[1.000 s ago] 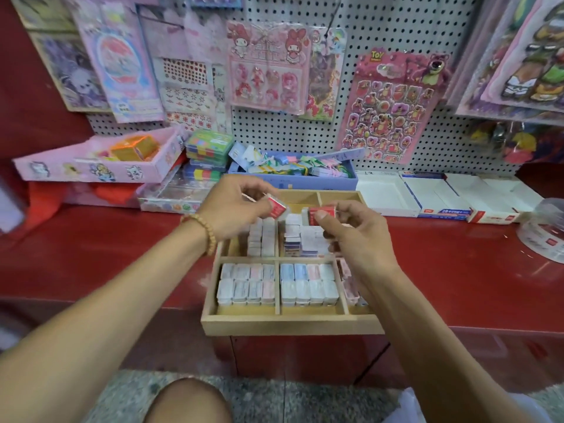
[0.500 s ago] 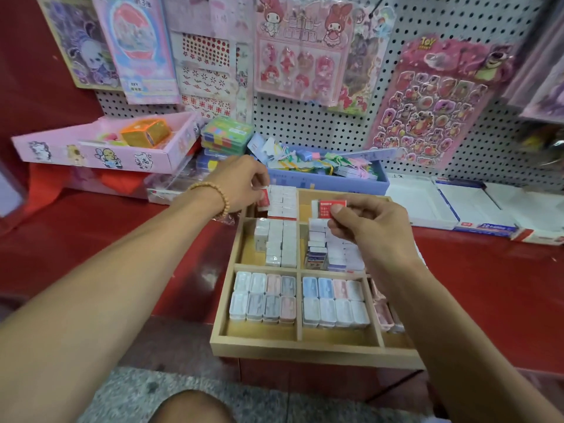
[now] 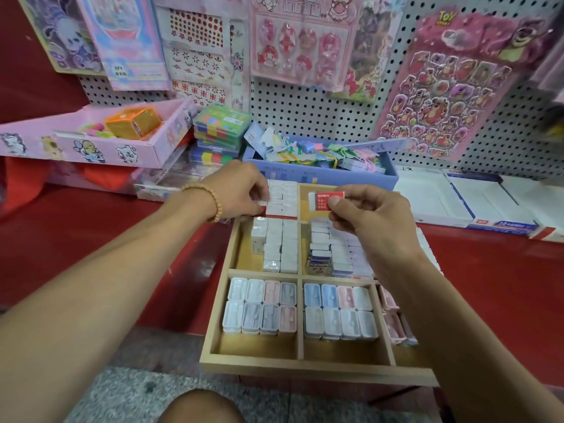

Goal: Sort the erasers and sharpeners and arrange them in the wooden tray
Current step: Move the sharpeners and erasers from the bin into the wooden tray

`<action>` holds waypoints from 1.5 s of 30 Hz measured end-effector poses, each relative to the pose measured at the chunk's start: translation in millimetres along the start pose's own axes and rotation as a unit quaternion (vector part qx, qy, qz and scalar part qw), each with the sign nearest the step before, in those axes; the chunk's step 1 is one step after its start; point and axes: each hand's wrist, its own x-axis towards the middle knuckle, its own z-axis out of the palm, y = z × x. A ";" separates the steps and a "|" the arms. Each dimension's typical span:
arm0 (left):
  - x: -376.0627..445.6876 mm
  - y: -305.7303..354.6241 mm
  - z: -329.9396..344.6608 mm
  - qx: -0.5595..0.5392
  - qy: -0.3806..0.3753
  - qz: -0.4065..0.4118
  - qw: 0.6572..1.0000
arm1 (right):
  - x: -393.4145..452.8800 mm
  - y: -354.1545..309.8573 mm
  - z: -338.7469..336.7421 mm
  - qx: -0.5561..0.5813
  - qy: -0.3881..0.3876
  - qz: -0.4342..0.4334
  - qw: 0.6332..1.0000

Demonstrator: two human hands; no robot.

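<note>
Left hand (image 3: 236, 190) lowered gripping eraser into wooden tray (image 3: 305, 366), right hand (image 3: 364, 213) pinching red eraser (image 3: 328, 200)

A: The light is bright and even, with only soft shadows inside the wooden tray (image 3: 317, 372).

B: Yes, and the red counter (image 3: 503, 288) has pale glare. The edges bend strongly, and the forearms near the camera look blurred.
</note>
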 end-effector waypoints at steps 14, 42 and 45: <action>5.1 -23.4 -6.1 -0.012 -0.035 0.038 0.999 | 34.4 -4.6 29.6 -0.087 -0.047 -0.035 0.994; -111.0 -55.6 29.2 -0.500 0.217 -0.181 0.818 | 48.8 -19.5 104.9 -0.602 -0.258 -0.297 0.695; -117.6 -47.3 32.0 -0.545 0.220 -0.212 0.781 | 45.8 -14.4 103.3 -0.599 -0.249 -0.324 0.688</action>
